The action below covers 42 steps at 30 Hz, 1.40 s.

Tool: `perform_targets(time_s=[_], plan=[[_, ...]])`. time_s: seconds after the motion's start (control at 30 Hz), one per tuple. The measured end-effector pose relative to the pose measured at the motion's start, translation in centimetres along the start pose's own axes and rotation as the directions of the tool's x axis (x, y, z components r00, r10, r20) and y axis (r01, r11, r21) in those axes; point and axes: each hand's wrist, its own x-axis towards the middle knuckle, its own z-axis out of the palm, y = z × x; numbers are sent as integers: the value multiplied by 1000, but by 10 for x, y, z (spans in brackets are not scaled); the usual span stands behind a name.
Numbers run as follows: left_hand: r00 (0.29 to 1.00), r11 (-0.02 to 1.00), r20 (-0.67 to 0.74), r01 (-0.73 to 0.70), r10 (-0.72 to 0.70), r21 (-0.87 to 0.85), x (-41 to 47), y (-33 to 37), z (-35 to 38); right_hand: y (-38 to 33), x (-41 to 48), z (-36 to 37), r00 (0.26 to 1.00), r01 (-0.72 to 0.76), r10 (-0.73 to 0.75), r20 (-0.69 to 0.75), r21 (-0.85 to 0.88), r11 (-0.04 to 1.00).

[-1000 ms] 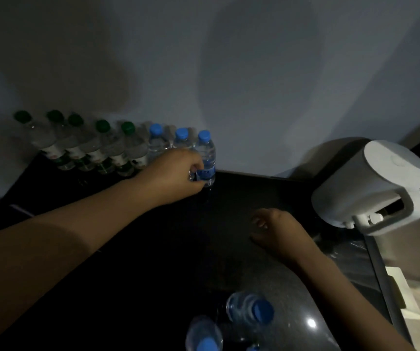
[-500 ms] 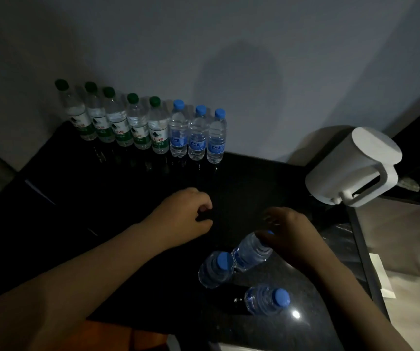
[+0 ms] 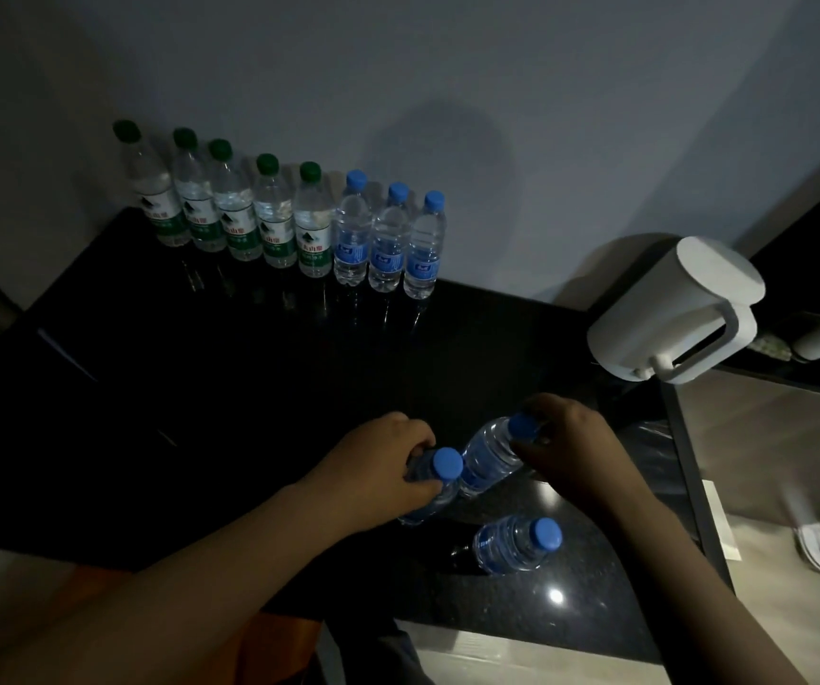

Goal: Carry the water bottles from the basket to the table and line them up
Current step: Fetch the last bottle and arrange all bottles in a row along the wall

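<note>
Blue-capped bottle (image 3: 446, 465) at six o'clock sits grasped in our left hand (image 3: 373, 474); our right hand (image 3: 581, 452) grasps a second bottle (image 3: 489, 454) just beside, at its one o'clock.

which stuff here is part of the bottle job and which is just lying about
Job:
- row of eight bottles by the wall
- first blue-capped bottle, gripped by the left hand
- second blue-capped bottle, gripped by the right hand
- third blue-capped bottle, free near the front edge
- black table

Lying about:
- white jug
</note>
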Motion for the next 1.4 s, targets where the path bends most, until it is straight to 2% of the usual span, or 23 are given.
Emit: perform_targets(time_s=[0.27,0.5,0.77,1.13,1.4], plan=[[1000,1000,-18,-13,13,13,6,12,11,0,13,10,1000,-11,12,15,-78,997],[996,998,-90,20,-14,59,19,22,22,4,16,15,998,-58,58,-34,10,998],[997,990,-66,41,-32,136,22,15,10,16,31,2,1000,21,-20,-18,25,999],[994,996,-76,83,-80,34,26,-11,-18,19,82,-35,991,106,-101,-83,59,993],[992,996,-95,84,-79,43,43,-13,-39,7,139,-52,982,187,-184,-48,69,980]])
